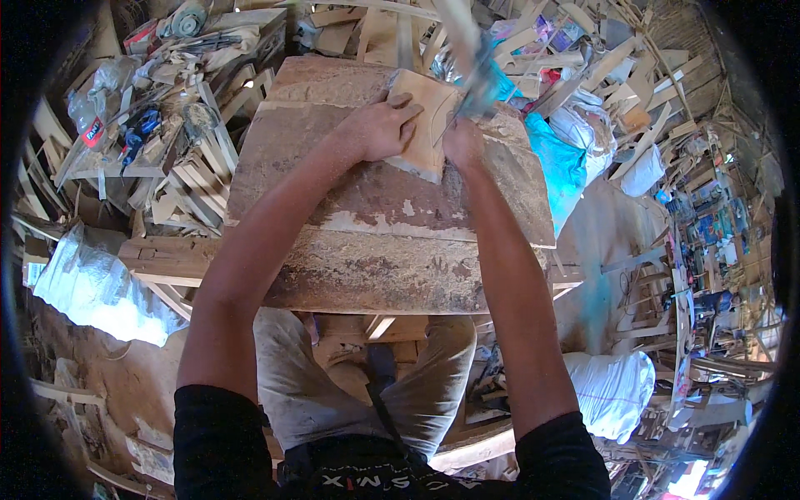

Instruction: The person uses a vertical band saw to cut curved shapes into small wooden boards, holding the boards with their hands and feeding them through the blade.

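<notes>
The left hand (385, 127) lies flat with its fingers spread over a pale wooden block (423, 125), pressing it down rather than closing around it. The right hand (463, 140) is closed around the handle end of a saw (477, 79), whose blade runs up and away from the block's right side, blurred in the picture, so I cannot tell where its teeth meet the wood.

The block sits near the far edge of the surface (375, 242), a little right of its middle, with one corner pointing toward the person. It looks thick, stiff and fairly light, a dry offcut with square faces; it should not bend or crush, but its smooth top and the sawdust under it would likely let it slide, so a flat palm on the top face, kept to the left and clear of the blade's line, seems the sound place to hold it.

The surface is made of wide, worn planks, stained dark and dusted with sawdust. Just past its far edge lie loose sticks and offcuts (367, 29). To its left stands a heap of slatted wooden frames (200, 179) with tools and bottles above them; to its right hangs a blue plastic sheet (557, 162), with white sacks (612, 392) further down. Nothing lies on the near half of the surface, but the offcuts at the far edge crowd the saw's forward reach.
</notes>
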Available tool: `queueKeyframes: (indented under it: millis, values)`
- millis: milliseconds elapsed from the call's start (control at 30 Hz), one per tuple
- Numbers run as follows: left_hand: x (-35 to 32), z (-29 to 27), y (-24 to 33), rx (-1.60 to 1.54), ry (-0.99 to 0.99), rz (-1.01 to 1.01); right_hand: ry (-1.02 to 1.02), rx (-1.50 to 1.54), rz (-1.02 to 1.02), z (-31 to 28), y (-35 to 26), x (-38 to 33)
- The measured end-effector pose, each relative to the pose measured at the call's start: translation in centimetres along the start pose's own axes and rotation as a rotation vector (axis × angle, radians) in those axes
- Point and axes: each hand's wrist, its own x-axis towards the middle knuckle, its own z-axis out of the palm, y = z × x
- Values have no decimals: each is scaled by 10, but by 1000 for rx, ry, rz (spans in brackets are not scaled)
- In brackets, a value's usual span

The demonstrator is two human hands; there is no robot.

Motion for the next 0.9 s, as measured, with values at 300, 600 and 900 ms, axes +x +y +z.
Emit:
queueKeyframes:
  millis: [300,600,900]
  values:
    - [13,-11,34,35,-103,-276,19,35,-91,-15,-9,-2]
    - [7,4,50,78,15,-417,-153,119,28,-26,-16,-23]
    - [14,1,47,33,27,-365,50,12,-104,-11,-10,-25]
